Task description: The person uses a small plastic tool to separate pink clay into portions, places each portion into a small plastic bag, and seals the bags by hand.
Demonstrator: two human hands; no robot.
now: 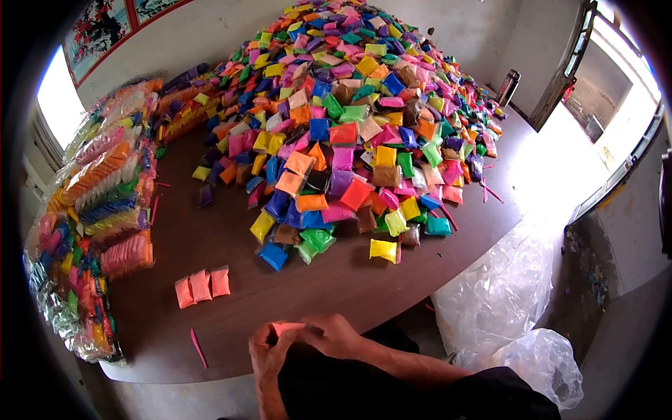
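table (packet heap); wall; left hand, right hand grip 1 pink packet

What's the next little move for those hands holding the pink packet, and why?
Probably lay the small salmon-pink plastic packet beside the three matching packets lined up on the brown wooden table. The left hand and right hand both pinch it at the table's edge, and its colour matches that row.

Small salmon-pink packet; pinched between left hand, right hand; partly hidden
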